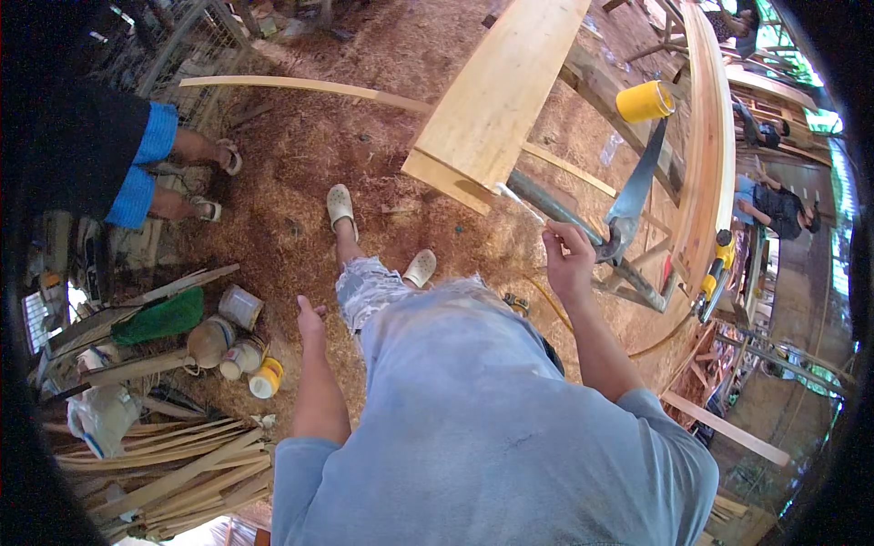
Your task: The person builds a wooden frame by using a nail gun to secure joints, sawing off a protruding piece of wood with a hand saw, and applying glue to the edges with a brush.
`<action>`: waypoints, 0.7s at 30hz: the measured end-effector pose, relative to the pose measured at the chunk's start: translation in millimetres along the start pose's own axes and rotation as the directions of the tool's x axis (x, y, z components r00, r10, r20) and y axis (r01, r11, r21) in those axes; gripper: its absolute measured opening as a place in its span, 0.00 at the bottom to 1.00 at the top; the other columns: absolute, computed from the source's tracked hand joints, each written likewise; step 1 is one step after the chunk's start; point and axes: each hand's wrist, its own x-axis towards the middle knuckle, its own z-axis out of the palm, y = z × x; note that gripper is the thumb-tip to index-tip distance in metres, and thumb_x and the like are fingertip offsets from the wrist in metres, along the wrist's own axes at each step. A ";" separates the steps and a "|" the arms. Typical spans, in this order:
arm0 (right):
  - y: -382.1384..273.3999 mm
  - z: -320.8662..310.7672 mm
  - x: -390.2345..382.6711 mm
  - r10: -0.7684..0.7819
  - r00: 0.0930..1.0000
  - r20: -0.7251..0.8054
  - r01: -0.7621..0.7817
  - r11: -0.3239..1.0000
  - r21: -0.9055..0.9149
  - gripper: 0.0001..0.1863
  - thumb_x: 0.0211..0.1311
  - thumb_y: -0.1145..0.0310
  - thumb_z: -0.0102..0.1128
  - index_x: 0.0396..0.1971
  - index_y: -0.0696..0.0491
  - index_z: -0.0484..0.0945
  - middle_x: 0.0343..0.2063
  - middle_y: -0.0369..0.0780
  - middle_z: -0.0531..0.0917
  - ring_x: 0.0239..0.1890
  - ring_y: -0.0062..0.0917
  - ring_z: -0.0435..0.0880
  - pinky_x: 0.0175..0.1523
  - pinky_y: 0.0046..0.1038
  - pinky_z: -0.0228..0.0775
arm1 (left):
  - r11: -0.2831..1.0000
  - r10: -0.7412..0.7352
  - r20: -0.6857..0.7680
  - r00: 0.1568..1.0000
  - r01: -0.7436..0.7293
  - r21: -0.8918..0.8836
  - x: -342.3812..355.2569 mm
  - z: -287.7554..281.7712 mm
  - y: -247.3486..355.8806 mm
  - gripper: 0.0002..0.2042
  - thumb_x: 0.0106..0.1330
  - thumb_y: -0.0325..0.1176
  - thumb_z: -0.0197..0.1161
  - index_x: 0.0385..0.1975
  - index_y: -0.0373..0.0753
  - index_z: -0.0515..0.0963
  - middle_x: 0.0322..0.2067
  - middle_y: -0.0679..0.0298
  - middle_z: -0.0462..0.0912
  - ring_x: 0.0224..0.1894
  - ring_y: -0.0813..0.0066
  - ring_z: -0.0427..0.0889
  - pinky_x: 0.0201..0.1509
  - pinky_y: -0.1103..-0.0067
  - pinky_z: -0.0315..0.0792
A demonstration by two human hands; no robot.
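Observation:
Pinched between the fingers of my right hand [570, 257] is a thin white stick [523, 206]; its far tip comes close to the end of a wide pale plank [505, 86]. Just beyond that hand lies a handsaw [640, 177] with a dark handle, beside a grey metal pipe [555, 207]. A yellow can [644, 102] stands past the saw's tip. My left hand [311, 320] hangs at my left side over the floor, fingers loosely apart, with nothing seen in it.
Long boards [706, 136] run along the right, with a yellow power tool [717, 273] near them. At left are several buckets [240, 308], a green sack [162, 316] and stacked wood strips [173, 473]. A person in blue shorts [146, 164] stands at left; others are far right.

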 end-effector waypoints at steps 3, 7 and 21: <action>-1.1 1.4 2.0 -0.010 0.999 0.045 0.010 1.000 -0.007 0.07 0.59 0.78 0.65 0.37 0.58 0.83 0.33 0.41 0.83 0.34 0.25 0.82 0.40 0.25 0.75 | 0.999 0.003 -0.014 1.000 -0.002 0.036 5.7 -0.7 -2.2 0.44 0.68 0.69 0.36 0.36 0.25 0.82 0.35 0.50 0.86 0.42 0.59 0.82 0.53 0.69 0.70; -2.4 3.3 4.7 0.041 0.996 0.075 -0.040 0.999 -0.014 0.06 0.59 0.77 0.64 0.37 0.58 0.83 0.33 0.41 0.84 0.34 0.24 0.82 0.40 0.25 0.75 | 0.998 -0.044 0.052 0.998 0.042 0.054 -1.2 -3.7 2.8 0.44 0.69 0.69 0.36 0.36 0.26 0.83 0.36 0.51 0.86 0.42 0.59 0.81 0.54 0.69 0.69; -9.6 17.6 16.0 0.064 0.995 0.076 -0.067 0.997 0.040 0.06 0.58 0.73 0.66 0.36 0.55 0.83 0.30 0.43 0.83 0.30 0.29 0.83 0.37 0.28 0.74 | 0.999 0.040 -0.012 0.999 -0.040 -0.011 -27.3 1.0 25.1 0.42 0.69 0.68 0.38 0.38 0.26 0.81 0.34 0.52 0.85 0.37 0.63 0.82 0.48 0.70 0.71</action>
